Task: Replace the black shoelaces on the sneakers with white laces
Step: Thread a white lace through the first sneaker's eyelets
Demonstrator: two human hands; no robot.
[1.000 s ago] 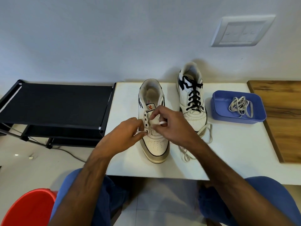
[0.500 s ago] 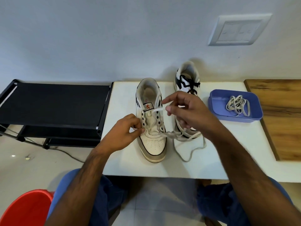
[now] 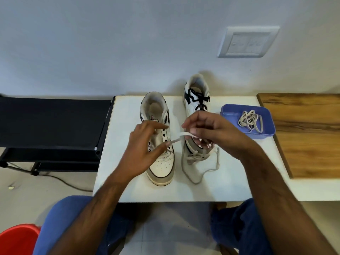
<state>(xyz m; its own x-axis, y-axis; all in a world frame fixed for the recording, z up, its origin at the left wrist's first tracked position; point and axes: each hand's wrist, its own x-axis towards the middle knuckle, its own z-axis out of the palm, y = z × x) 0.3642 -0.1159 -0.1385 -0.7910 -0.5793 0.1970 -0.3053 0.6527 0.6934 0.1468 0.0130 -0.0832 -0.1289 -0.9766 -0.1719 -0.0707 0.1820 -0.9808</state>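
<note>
Two white sneakers stand on a white table (image 3: 230, 183), toes toward me. The left sneaker (image 3: 161, 166) has no black lace, and most of its dark eyelets show bare. A white lace (image 3: 199, 174) runs from it, with slack looped on the table between the shoes. My left hand (image 3: 145, 150) rests over this shoe, thumb on the lace beside the eyelets. My right hand (image 3: 213, 133) pinches the lace end, raised to the right of the shoe. Behind it, the right sneaker (image 3: 196, 96) still carries its black lace.
A blue tray (image 3: 266, 134) at the right holds another bundled white lace (image 3: 250, 120). A wooden board (image 3: 305, 135) lies at the far right. A black rack (image 3: 51, 122) stands left of the table. A red bucket (image 3: 18, 240) sits on the floor at lower left.
My right hand has pulled the lace end up and away to the right of the left sneaker, then lowered a little. My left hand's fingers have loosened and spread over the eyelets.
</note>
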